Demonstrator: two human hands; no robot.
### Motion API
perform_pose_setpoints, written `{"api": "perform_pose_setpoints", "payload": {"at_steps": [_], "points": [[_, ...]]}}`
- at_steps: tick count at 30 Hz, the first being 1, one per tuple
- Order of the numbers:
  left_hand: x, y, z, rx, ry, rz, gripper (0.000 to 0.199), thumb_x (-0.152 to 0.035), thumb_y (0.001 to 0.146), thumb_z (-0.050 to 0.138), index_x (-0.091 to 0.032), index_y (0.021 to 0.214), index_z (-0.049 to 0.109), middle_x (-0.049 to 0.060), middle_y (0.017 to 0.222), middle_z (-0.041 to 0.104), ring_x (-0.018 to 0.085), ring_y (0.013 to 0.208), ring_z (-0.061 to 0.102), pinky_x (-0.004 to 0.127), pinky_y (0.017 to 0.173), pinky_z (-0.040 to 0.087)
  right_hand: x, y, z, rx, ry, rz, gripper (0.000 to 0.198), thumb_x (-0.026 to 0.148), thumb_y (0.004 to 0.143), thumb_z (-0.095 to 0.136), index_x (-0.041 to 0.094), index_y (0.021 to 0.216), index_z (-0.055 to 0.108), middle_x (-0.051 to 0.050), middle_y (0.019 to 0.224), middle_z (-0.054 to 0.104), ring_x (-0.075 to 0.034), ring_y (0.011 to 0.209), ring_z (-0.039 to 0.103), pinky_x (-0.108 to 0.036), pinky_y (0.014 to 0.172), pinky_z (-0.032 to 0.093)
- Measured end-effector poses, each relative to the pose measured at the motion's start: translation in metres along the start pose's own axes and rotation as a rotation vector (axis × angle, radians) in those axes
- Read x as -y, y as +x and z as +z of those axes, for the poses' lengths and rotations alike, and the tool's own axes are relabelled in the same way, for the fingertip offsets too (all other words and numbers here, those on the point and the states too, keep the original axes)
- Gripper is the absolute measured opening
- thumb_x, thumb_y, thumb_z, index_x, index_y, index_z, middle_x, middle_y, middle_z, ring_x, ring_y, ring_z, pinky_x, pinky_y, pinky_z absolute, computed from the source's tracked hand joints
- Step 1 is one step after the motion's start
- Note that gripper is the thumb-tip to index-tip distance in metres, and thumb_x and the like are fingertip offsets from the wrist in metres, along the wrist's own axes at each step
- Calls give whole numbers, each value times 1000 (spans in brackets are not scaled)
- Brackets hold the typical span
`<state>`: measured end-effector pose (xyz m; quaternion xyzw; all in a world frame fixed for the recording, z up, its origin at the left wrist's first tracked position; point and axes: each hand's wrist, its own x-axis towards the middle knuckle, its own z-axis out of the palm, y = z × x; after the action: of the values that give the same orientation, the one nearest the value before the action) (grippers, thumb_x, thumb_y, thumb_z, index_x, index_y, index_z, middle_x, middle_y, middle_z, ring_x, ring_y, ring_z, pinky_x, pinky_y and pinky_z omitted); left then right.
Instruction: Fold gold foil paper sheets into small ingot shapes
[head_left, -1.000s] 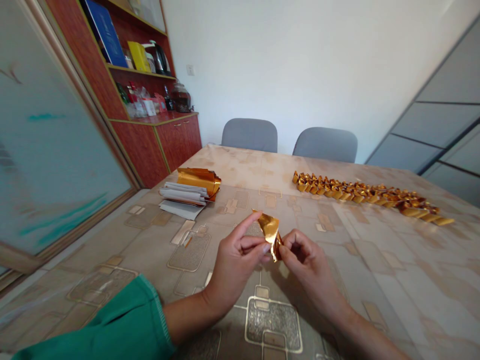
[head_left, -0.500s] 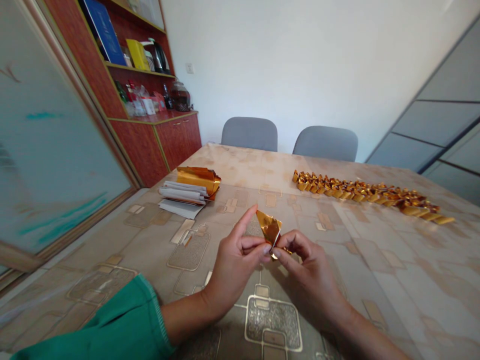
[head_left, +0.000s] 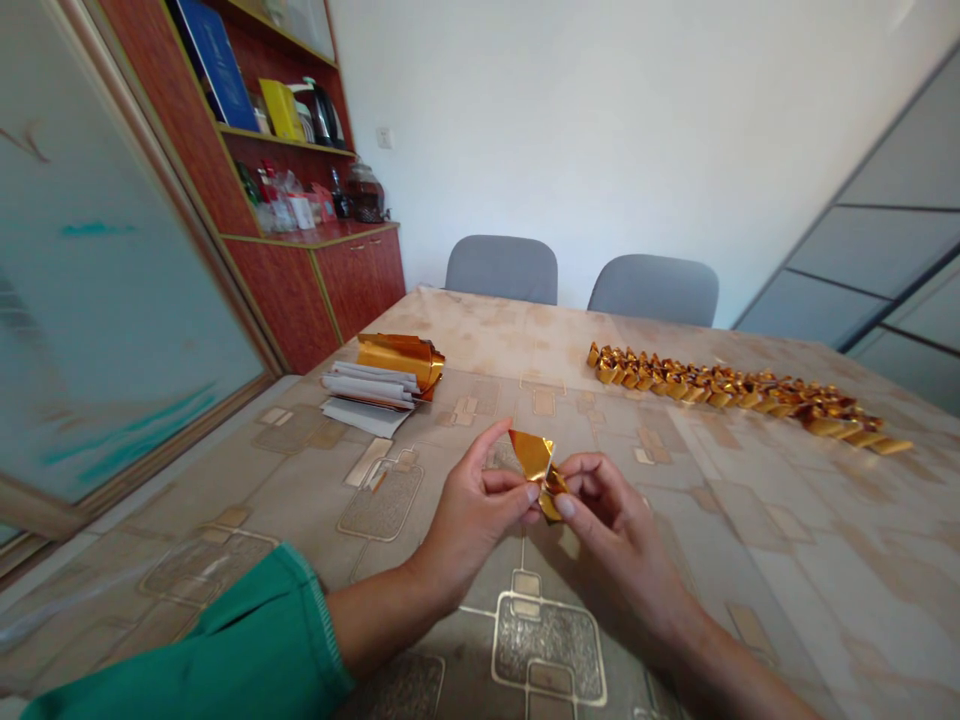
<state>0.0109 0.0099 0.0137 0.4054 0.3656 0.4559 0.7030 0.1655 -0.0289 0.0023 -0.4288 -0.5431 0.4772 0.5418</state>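
Note:
A piece of gold foil paper (head_left: 532,455), partly folded with a pointed upper corner, is held between both hands above the table. My left hand (head_left: 484,495) pinches its lower left part between thumb and fingers, the index finger stretched up along the point. On the other side my right hand (head_left: 611,510) grips the lower right part, thumb in front and fingers curled behind. The fingers hide some of the folds. Farther off to the right lie long rows of folded gold paper pieces (head_left: 712,385), packed close together.
At the left of the patterned table (head_left: 300,500) lies a stack of foil sheets (head_left: 371,385), some gold side up, others showing white. Two grey chairs (head_left: 501,268) stand behind the table. A red wooden cabinet (head_left: 277,290) with bottles and a kettle is at the back left.
The gold paper's lower right part has opened outward, and my right thumb has shifted onto it. The upper point has tilted slightly left. The rows and the stack lie as before.

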Motion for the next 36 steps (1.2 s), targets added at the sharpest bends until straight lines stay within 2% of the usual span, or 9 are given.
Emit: {"api": "perform_pose_setpoints", "payload": {"at_steps": [5,11,15,20,24,30,36], "points": [[-1,1,0,-9,44,24,97,-22,70,79,-17,152,26,-2,68,69,11,59,63,23,61,49,-4,1,1,-37,51,27,14,28,89,70,24,91,56,3,84,62,-15,78,59,-27,69,43],[6,3,-3,49,76,39,105,-22,69,79,-18,155,18,-2,67,68,12,58,63,23,58,47,-10,5,-1,-48,54,38,19,28,84,72,24,86,54,4,76,58,-14,70,56,-27,62,41],[6,3,-4,40,71,39,104,-19,66,82,-19,154,24,-4,65,66,12,59,63,22,60,47,-7,7,0,-77,87,46,23,27,80,76,24,83,53,5,71,55,-12,63,50,-24,57,38],[-2,2,-2,6,22,80,97,-19,70,80,-19,152,28,1,75,72,14,69,67,24,67,50,-1,10,-4,-79,80,105,37,40,67,84,23,82,55,3,69,57,-12,58,49,-25,52,38],[-6,2,-2,8,20,104,95,-20,71,79,-20,152,29,1,75,72,13,67,66,23,67,49,2,9,-8,-44,32,184,36,49,70,80,21,73,57,2,64,54,-12,55,44,-25,52,35],[-5,4,-3,35,-11,97,92,-15,68,79,-16,149,34,0,72,69,12,64,63,23,64,49,8,7,-5,-113,-26,93,33,48,75,77,21,66,60,1,64,54,-14,61,44,-27,57,37],[-7,6,-4,43,23,85,93,-15,68,78,-13,149,33,-2,69,68,11,61,61,23,62,48,4,8,-7,-82,6,151,38,53,76,75,20,66,59,2,61,50,-14,59,41,-27,56,33]]}}
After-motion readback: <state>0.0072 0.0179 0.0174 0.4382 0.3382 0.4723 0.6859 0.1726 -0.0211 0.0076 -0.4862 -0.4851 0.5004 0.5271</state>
